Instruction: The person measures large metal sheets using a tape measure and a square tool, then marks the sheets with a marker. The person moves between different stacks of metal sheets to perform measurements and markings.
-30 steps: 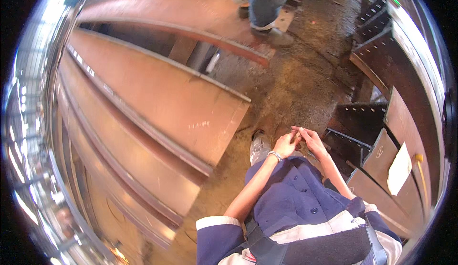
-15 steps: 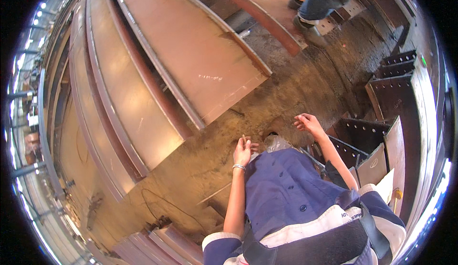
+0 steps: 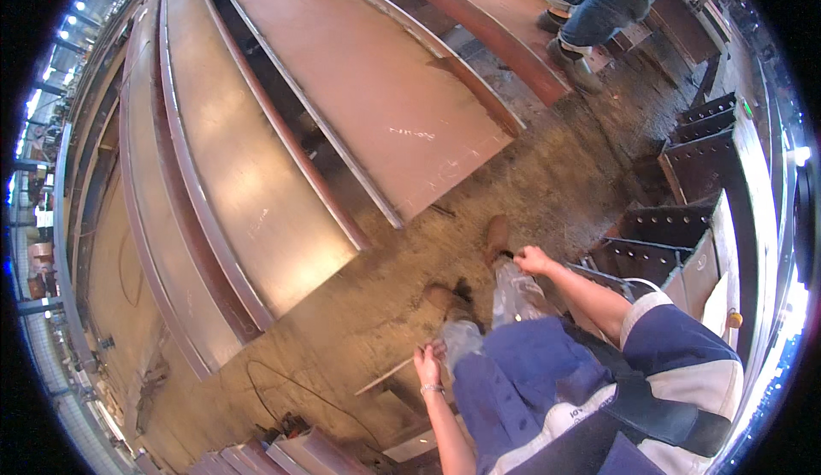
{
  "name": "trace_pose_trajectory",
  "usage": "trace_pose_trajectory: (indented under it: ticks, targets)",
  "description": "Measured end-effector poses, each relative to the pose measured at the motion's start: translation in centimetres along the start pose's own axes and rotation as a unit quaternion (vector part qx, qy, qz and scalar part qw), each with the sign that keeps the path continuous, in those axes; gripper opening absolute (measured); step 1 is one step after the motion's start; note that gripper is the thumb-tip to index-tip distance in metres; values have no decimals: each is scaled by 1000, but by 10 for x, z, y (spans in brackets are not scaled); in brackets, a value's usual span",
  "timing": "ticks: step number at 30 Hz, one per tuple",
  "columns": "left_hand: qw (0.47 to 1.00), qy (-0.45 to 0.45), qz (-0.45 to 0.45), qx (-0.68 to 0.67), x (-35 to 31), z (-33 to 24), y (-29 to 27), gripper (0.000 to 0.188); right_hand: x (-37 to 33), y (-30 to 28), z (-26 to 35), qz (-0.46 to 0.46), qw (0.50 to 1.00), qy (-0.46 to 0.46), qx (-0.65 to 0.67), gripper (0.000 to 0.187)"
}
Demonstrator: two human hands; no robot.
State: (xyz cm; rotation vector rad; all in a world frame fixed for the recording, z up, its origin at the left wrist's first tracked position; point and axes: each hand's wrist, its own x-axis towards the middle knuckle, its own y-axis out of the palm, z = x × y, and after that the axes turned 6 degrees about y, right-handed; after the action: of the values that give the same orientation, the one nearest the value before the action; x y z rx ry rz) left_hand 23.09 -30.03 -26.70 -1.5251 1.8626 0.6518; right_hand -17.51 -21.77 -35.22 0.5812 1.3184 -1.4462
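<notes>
My left hand hangs beside my left leg with its fingers curled in. Whether anything is in them is hidden. A clear plastic wrap covers that lower leg, close to the fingers. A bracelet circles my left wrist. My right hand is closed just above my right shin, over another clear plastic wrap; what it grips, if anything, is too small to make out. Brown boots show below the plastic, the right one farther forward. A dark blue garment covers my front.
Long reddish-brown steel beams lie at the far left and ahead. Drilled steel sections stand close on my right. Another person's legs are at the upper right. A thin cable curves over the floor; more beams lie at lower left.
My right hand has come down nearer my right leg and its fingers have closed. The left hand has moved down and nearer me. Both boots have come into view as the view shifted.
</notes>
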Motion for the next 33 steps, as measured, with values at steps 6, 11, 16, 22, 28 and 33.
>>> trace_pose_trajectory:
  ticks: [6, 11, 16, 22, 28, 33]
  targets:
    - [991, -16, -83, -106, 33, 56, -10, 17, 52, 61, 32, 21, 988, -22, -150, 39]
    - [994, -67, -9, -81, 99, 112, 24, 22, 141, 97, 48, 10, 991, 0, -131, 37]
    - [986, -85, 41, -136, 173, 159, 62, 22, 261, 129, 40, -11, 982, -33, -187, 37]
    - [986, -51, 37, -155, 246, 205, 108, 19, 381, 157, 17, -33, 953, -56, -297, 33]
    - [983, 3, 45, -177, 294, 230, 117, 25, 430, 166, 15, -35, 959, -27, -279, 33]
    - [988, 12, 18, -155, 321, 235, 106, 24, 462, 183, 10, -96, 954, -55, -278, 36]
